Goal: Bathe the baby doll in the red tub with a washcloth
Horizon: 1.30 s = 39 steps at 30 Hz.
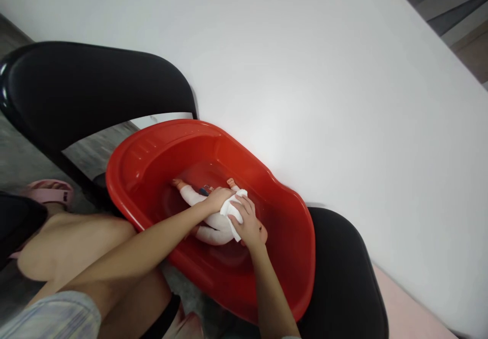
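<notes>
A baby doll point(219, 223) in pale clothing lies on its back inside a red plastic tub point(284, 191), with a bare foot toward the tub's left end and its head to the right. Over the doll's chest is a white cloth point(225, 208). My right hand point(247, 222) grips this cloth from above, thumb and fingers bent against it, and partly hides the doll's head. My left hand point(219, 199) holds the doll's body at the cloth's left edge; its fingertips are hidden. A small doll hand point(231, 182) shows beyond my left hand.
Two black chairs stand at the tub's ends, one with its backrest point(95, 85) at left, another point(343, 273) at right. A large white table point(324, 85) borders the tub's far side. My bare knees and a pink sandal point(51, 192) are at lower left.
</notes>
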### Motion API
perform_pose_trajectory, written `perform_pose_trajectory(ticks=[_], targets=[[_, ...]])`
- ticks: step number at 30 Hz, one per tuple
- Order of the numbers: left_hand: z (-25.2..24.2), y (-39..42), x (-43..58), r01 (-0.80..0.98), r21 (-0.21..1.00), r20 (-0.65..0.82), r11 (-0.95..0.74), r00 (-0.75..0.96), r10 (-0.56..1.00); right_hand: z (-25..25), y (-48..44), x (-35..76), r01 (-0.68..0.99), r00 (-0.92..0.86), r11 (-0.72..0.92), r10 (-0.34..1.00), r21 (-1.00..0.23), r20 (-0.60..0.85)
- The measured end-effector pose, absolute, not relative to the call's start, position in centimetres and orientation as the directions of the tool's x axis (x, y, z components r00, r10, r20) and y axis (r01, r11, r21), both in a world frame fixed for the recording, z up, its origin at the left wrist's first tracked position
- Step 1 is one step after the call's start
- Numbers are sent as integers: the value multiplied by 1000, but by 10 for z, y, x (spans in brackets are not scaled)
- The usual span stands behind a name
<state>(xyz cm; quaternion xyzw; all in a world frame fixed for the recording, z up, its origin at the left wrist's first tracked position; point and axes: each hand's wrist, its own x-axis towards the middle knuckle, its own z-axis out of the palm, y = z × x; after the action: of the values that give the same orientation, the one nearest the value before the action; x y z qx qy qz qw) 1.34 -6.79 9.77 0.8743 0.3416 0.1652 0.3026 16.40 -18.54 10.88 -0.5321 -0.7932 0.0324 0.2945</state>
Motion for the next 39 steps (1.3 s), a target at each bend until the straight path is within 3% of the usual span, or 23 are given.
perform_pose_trajectory(ticks=[11,26,31,36,39], targets=[[104,-70,14,531,560,38,-636,750,660,102,-186,157,944,-122,191,960,-268,254],[93,-69,15,471,551,126,-689,769,627,119,-190,140,891,249,-215,968,-400,35],[92,-69,16,468,556,124,-687,770,625,117,-189,138,844,285,-234,958,-482,33],[92,-68,15,459,585,132,-668,759,637,111,-186,143,750,395,-393,911,-532,-117],[92,-67,15,458,596,127,-659,757,641,108,-183,146,707,398,-400,907,-583,-139]])
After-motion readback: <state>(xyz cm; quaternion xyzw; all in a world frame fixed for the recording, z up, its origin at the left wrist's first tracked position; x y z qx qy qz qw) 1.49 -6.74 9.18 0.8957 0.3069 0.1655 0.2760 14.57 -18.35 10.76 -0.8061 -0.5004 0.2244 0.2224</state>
